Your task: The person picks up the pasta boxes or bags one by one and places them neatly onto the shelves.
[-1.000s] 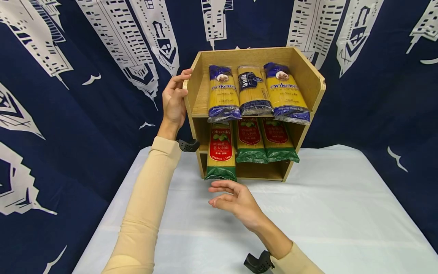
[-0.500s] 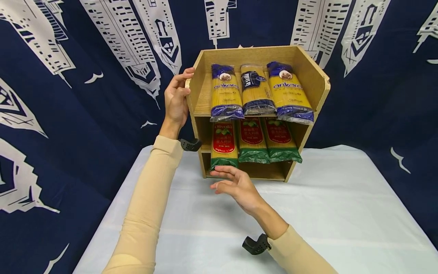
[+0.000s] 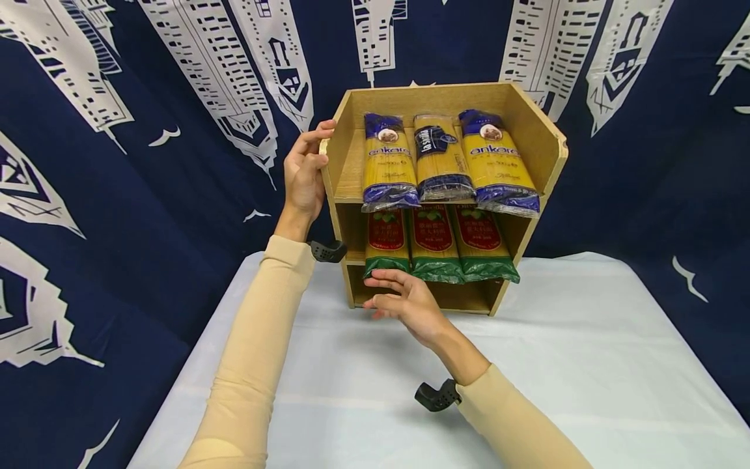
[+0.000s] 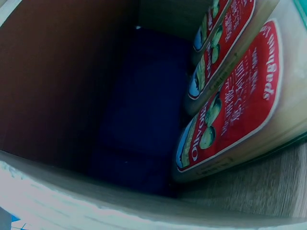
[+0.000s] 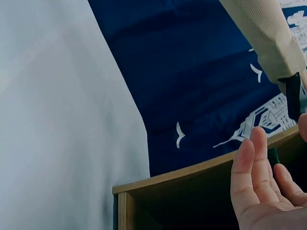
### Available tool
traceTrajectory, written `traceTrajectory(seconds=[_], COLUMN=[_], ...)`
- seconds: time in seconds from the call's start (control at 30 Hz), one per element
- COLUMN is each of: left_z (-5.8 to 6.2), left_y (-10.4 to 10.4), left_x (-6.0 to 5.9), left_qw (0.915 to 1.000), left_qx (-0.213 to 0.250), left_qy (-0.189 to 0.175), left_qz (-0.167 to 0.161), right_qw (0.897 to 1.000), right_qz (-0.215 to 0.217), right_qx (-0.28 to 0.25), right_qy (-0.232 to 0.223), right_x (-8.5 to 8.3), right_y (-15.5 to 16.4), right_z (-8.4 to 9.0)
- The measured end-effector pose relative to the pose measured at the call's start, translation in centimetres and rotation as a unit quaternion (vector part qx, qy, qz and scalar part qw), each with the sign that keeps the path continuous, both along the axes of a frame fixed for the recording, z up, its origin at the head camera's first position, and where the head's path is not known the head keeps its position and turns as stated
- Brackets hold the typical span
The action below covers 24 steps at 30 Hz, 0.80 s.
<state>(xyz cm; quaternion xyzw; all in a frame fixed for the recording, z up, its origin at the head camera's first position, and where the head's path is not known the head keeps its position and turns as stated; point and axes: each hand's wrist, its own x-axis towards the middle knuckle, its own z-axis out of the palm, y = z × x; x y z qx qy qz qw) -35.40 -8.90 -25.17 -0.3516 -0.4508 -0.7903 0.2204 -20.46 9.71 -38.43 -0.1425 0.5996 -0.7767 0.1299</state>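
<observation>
Spaghetti packet (image 3: 387, 241), leftmost on wooden shelf unit's (image 3: 545, 163) middle shelf. Right hand (image 3: 404, 306) fingers straight, touching its green end; left hand (image 3: 305, 172) grips the unit's left wall. Risk: off-centre push skews packet against neighbour packets (image 3: 457, 244).

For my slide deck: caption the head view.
Left hand grips the wooden shelf; right hand touches the leftmost Olivoila spaghetti pack.

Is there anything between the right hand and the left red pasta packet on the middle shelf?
Nothing visible. The right hand has straight fingers at the green bottom end of the left red pasta packet, with no object in between.
</observation>
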Motion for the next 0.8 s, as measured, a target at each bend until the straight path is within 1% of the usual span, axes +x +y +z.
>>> traceTrajectory(seconds=[0.13,0.3,0.53,0.8], left_z=[0.0,-0.1,-0.1,-0.1], left_y=[-0.1,-0.1,0.0,-0.3], left_x=[0.1,-0.1,-0.1,-0.2], left_qw=[1.0,1.0,0.9999,0.9999], left_qx=[0.001,0.0,0.006,-0.009], left_qy=[-0.001,0.004,-0.003,0.005], left_qz=[-0.002,-0.005,-0.01,-0.004], right_qw=[1.0,1.0,1.0,1.0], right_qz=[-0.001,-0.004,-0.002,0.009], right_qx=[0.003,0.005,0.008,0.02], right_qy=[-0.001,-0.002,-0.004,-0.008], right_x=[-0.7,-1.2,-1.2,-0.5], right_y=[0.0,-0.1,0.1,0.3], right_z=[0.1,0.2,0.3,0.2])
